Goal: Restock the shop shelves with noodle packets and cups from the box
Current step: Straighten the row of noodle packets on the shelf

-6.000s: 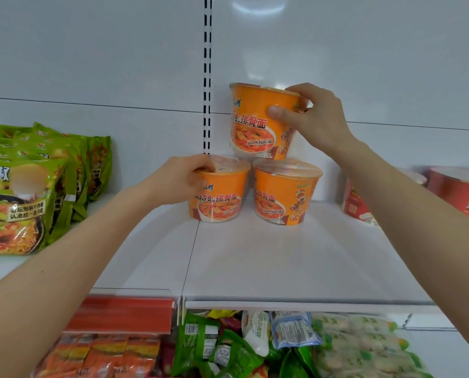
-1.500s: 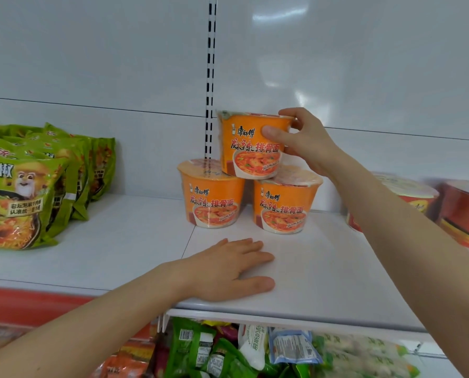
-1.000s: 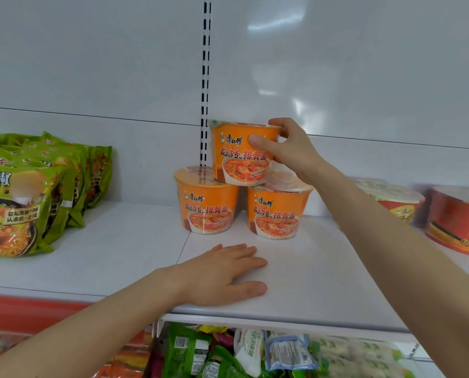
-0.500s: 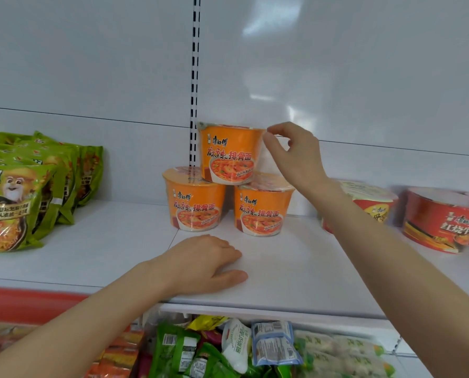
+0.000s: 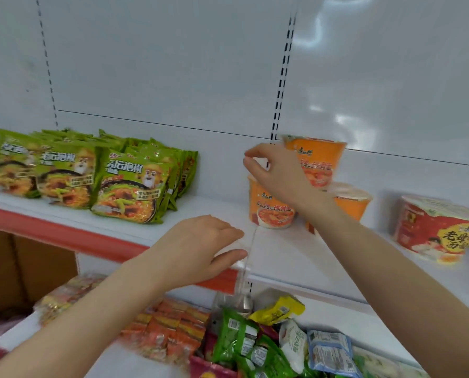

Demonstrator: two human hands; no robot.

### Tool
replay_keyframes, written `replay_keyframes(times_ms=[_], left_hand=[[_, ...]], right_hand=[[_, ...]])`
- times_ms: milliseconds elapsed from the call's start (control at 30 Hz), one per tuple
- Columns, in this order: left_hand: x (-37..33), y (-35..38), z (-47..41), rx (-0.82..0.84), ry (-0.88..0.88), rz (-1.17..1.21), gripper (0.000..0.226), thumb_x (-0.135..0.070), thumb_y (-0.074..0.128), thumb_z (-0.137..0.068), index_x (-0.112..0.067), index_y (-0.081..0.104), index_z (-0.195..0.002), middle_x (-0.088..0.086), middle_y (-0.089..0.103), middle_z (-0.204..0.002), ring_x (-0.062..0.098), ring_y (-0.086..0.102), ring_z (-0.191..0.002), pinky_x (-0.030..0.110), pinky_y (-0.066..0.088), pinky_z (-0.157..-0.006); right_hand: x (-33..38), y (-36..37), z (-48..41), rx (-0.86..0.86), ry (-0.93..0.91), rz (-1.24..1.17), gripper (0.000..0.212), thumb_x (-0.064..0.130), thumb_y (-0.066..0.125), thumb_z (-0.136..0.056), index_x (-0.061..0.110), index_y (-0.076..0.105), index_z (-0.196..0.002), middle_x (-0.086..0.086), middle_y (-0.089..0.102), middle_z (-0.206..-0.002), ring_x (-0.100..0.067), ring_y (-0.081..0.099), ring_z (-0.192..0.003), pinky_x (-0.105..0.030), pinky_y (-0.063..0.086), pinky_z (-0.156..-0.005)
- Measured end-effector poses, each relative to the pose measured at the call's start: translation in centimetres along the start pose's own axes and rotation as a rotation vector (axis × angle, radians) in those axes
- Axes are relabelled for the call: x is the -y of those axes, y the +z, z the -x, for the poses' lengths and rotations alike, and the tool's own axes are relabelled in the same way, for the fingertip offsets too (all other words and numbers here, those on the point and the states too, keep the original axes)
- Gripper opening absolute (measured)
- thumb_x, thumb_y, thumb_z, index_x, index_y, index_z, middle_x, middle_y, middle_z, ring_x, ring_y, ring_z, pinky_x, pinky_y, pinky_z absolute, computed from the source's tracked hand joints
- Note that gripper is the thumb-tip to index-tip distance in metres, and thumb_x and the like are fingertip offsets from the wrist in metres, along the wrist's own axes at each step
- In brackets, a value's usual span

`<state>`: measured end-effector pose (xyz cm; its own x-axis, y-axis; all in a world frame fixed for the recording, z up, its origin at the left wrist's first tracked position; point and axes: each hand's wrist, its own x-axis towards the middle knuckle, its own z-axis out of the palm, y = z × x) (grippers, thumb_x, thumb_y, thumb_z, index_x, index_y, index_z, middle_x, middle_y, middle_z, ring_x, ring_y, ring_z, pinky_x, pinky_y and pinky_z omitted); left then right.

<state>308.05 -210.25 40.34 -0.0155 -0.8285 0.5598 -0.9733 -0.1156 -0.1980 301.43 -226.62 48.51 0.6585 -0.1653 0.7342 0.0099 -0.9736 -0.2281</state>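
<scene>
Altogether three orange cups point(image 5: 269, 211), three green packet rows point(image 5: 129, 186), one red bowl point(image 5: 438, 227).

Setting: retail shop, grocery aisle. Evidence:
- White metal shelf point(image 5: 282, 255) fixed to a white back panel point(image 5: 173, 64) with slotted uprights point(image 5: 281, 85).
- Red label strip point(image 5: 64, 236) runs along the shelf's front edge.
- Stock faces forward in repeats: green noodle packets point(image 5: 129, 192) in rows, identical orange noodle cups point(image 5: 271, 211) stacked, red noodle bowl point(image 5: 440, 227) at right.
- Lower shelf point(image 5: 345, 315) carries mixed snack packets point(image 5: 241, 342).
- Open cardboard box point(image 5: 23, 268) at left, below shelf level.
</scene>
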Motion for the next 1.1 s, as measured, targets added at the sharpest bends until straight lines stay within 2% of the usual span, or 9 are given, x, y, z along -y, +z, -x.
replay_keyframes(times_ms=[167, 333, 467, 600, 667, 767, 867, 1000, 1100], left_hand=[[3.9, -4.8, 8.4, 0.078, -0.138, -0.009, 0.051, -0.048, 0.033, -0.088, -0.014, 0.07, -0.093, 0.002, 0.071, -0.079, 0.022, 0.068, -0.074, 0.035, 0.056, -0.052], [7.7, -9.9, 18.5, 0.128, -0.273, -0.102, 0.049, -0.048, 0.033, -0.087, -0.015, 0.069, -0.093, 0.0, 0.071, -0.079, 0.019, 0.067, -0.072, 0.035, 0.055, -0.05], [11.1, -13.0, 25.0, 0.129, -0.412, -0.154, 0.063, -0.056, 0.021, -0.085, -0.016, 0.066, -0.102, 0.001, 0.07, -0.09, 0.021, 0.065, -0.085, 0.039, 0.055, -0.065], [14.1, -15.1, 29.8, 0.069, -0.513, -0.216, 0.068, -0.057, 0.02, -0.081, -0.016, 0.067, -0.106, 0.002, 0.071, -0.098, 0.022, 0.066, -0.091, 0.039, 0.056, -0.07], [15.6, -15.7, 31.4, 0.068, -0.576, -0.23, 0.07, -0.058, 0.02, -0.08, -0.016, 0.066, -0.111, 0.003, 0.071, -0.102, 0.023, 0.066, -0.095, 0.039, 0.056, -0.074], [17.8, -16.1, 32.7, 0.062, -0.635, -0.247, 0.057, -0.054, 0.032, -0.088, -0.015, 0.065, -0.112, 0.005, 0.07, -0.103, 0.026, 0.065, -0.096, 0.04, 0.054, -0.076], [20.6, -15.7, 32.7, 0.083, -0.661, -0.273, 0.06, -0.054, 0.028, -0.085, -0.015, 0.066, -0.109, 0.006, 0.071, -0.098, 0.026, 0.066, -0.091, 0.04, 0.054, -0.073], [25.3, -14.4, 31.7, 0.1, -0.703, -0.26, 0.06, -0.055, 0.027, -0.089, -0.015, 0.064, -0.112, 0.006, 0.07, -0.104, 0.025, 0.064, -0.095, 0.038, 0.052, -0.077], [28.6, -13.7, 30.5, 0.112, -0.763, -0.266, 0.044, -0.045, 0.038, -0.094, -0.016, 0.059, -0.121, 0.006, 0.067, -0.112, 0.025, 0.061, -0.102, 0.036, 0.048, -0.081]], right_hand=[[7.3, 6.2, -1.5, 0.044, -0.024, -0.072, 0.023, 0.018, 0.053, -0.091, 0.006, 0.065, -0.107, -0.007, 0.067, -0.112, -0.021, 0.058, -0.109, -0.02, 0.035, -0.087], [15.8, 12.4, -1.8, 0.103, -0.037, -0.135, 0.024, 0.017, 0.053, -0.091, 0.004, 0.066, -0.107, -0.009, 0.066, -0.112, -0.023, 0.057, -0.11, -0.023, 0.034, -0.089], [21.2, 17.0, -1.9, 0.168, -0.082, -0.153, 0.024, 0.018, 0.053, -0.091, 0.005, 0.066, -0.106, -0.01, 0.067, -0.111, -0.025, 0.058, -0.108, -0.028, 0.037, -0.09], [25.0, 20.6, -2.1, 0.219, -0.123, -0.163, 0.022, 0.016, 0.054, -0.091, 0.003, 0.066, -0.104, -0.012, 0.067, -0.109, -0.025, 0.058, -0.106, -0.026, 0.035, -0.084], [26.2, 22.3, -2.6, 0.248, -0.142, -0.163, 0.022, 0.016, 0.054, -0.09, 0.003, 0.066, -0.104, -0.012, 0.067, -0.109, -0.026, 0.058, -0.106, -0.026, 0.036, -0.085], [27.3, 24.8, -4.1, 0.28, -0.178, -0.157, 0.024, 0.018, 0.054, -0.09, 0.003, 0.066, -0.106, -0.012, 0.067, -0.11, -0.026, 0.058, -0.107, -0.03, 0.039, -0.088], [27.9, 26.7, -6.1, 0.275, -0.188, -0.145, 0.026, 0.02, 0.053, -0.091, 0.005, 0.064, -0.11, -0.01, 0.065, -0.115, -0.024, 0.056, -0.111, -0.029, 0.039, -0.091], [27.3, 29.0, -9.4, 0.291, -0.205, -0.113, 0.028, 0.022, 0.052, -0.092, 0.006, 0.063, -0.113, -0.009, 0.063, -0.119, -0.023, 0.055, -0.113, -0.028, 0.038, -0.091], [26.4, 30.5, -11.4, 0.309, -0.227, -0.066, 0.029, 0.022, 0.052, -0.092, 0.006, 0.062, -0.114, -0.008, 0.063, -0.119, -0.022, 0.054, -0.113, -0.027, 0.036, -0.09]])
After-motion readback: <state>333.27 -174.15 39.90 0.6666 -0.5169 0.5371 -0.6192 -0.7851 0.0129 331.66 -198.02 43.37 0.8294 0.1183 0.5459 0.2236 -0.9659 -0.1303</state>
